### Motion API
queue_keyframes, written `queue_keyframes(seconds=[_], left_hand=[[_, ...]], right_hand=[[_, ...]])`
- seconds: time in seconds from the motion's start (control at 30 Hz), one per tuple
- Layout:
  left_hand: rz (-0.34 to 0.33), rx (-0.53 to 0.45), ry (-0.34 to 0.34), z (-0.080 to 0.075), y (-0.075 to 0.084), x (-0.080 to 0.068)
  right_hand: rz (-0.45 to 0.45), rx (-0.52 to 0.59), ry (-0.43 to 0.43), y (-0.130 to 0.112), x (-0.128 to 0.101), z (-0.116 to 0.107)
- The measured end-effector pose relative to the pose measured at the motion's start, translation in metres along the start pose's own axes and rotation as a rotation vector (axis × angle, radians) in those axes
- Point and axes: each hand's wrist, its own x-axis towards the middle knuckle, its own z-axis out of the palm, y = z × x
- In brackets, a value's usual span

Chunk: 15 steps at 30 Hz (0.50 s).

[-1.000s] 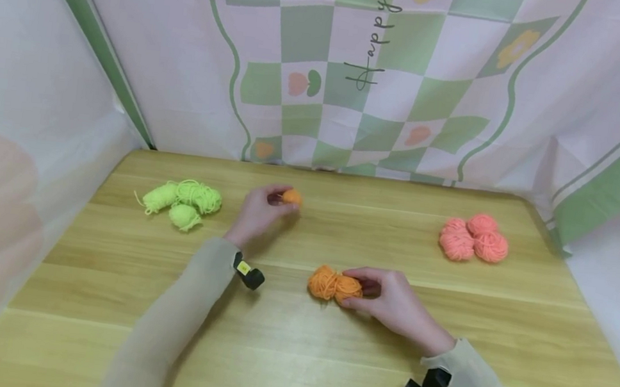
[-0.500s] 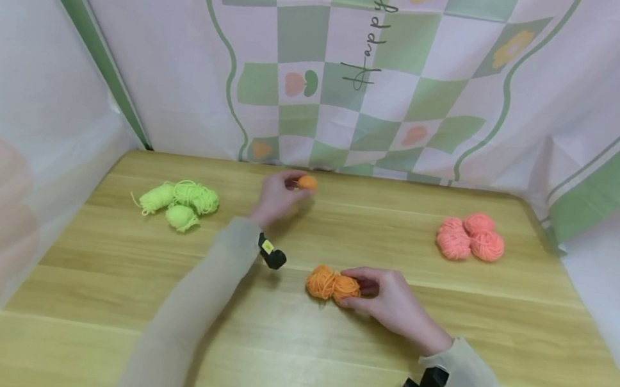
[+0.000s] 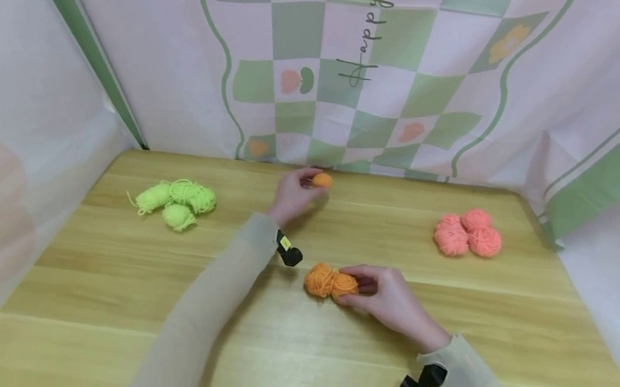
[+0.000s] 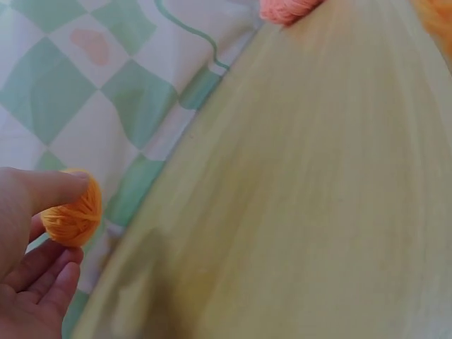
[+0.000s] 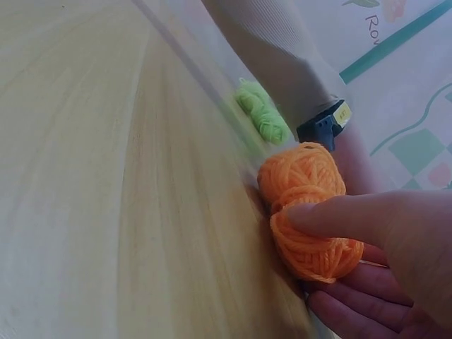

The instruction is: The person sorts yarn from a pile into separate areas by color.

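Your left hand (image 3: 292,194) pinches a small orange ball (image 3: 322,180) at the fingertips, close to the backdrop; it may slip. Your right hand (image 3: 390,300) grips the orange yarn pair (image 3: 328,282), which could unravel.

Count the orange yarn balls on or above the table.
3: one small orange ball pinched in the left hand near the back edge; two orange balls mid-table, touching, one gripped by the right hand.
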Motion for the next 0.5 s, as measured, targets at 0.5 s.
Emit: queue_keyframes(seconds=[0.5], left_hand=[[-0.041,0.029,0.019,0.005,-0.017,-0.005]], right_hand=[[0.005,-0.009,0.003,-0.002,0.000,0.000]])
